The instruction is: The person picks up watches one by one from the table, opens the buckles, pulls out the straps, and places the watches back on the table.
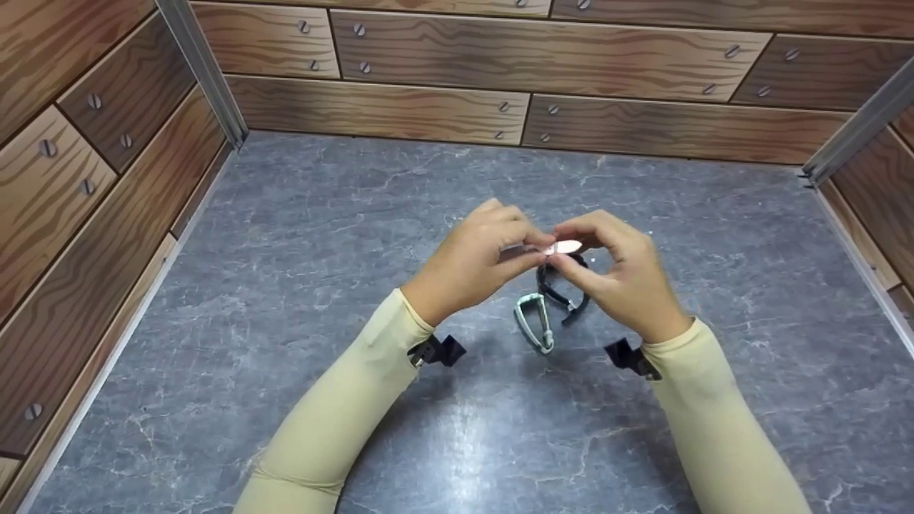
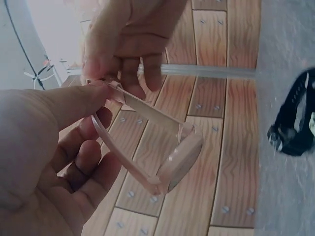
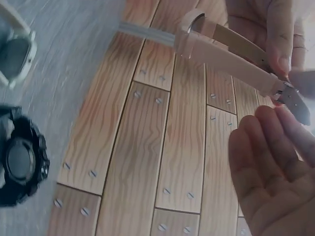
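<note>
A pink wristwatch (image 2: 179, 160) hangs with its strap closed into a loop, the case away from the fingers. My left hand (image 1: 482, 250) pinches the strap near its metal buckle (image 3: 282, 92) between thumb and finger. From the other side my right hand (image 1: 618, 268) pinches the same buckle end with thumb and fingertips. The strap's tip passes through the buckle. In the head view the fingers hide most of the pink watch. Below the hands lie a black watch (image 1: 546, 285) and a pale green watch (image 1: 540, 339) on the table.
The grey marbled table (image 1: 321, 214) is bounded by wood-patterned panels (image 1: 428, 57) at the back and both sides. Metal corner posts (image 1: 207, 71) join the panels. Black wrist cameras (image 1: 448, 350) sit under both sleeves.
</note>
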### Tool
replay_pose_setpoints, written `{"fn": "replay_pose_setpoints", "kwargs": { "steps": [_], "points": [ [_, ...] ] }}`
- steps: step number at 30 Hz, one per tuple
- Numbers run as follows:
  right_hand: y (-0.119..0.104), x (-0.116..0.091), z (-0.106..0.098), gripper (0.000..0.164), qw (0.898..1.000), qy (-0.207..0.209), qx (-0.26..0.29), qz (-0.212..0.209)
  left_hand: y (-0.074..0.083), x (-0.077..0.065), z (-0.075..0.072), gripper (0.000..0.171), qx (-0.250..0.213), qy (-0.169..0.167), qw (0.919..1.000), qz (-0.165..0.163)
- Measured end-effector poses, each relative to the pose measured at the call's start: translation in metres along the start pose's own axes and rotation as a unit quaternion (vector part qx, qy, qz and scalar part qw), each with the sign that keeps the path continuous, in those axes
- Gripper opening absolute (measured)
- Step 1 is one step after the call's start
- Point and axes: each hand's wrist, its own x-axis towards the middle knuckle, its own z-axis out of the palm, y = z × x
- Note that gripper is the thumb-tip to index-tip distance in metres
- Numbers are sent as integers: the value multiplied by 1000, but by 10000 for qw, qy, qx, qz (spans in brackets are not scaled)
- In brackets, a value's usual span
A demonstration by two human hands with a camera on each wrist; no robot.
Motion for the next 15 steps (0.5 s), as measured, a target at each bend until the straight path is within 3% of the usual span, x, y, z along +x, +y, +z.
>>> {"fn": "replay_pose_setpoints", "kwargs": {
  "steps": [5,15],
  "points": [
    [0,1,2,23,9984,110,-478,-281,-1,1,-1,20,415,43,9989,196],
    [1,0,7,23,9985,181,-436,-273,-2,0,1,20,608,209,9978,189]
  ]
}}
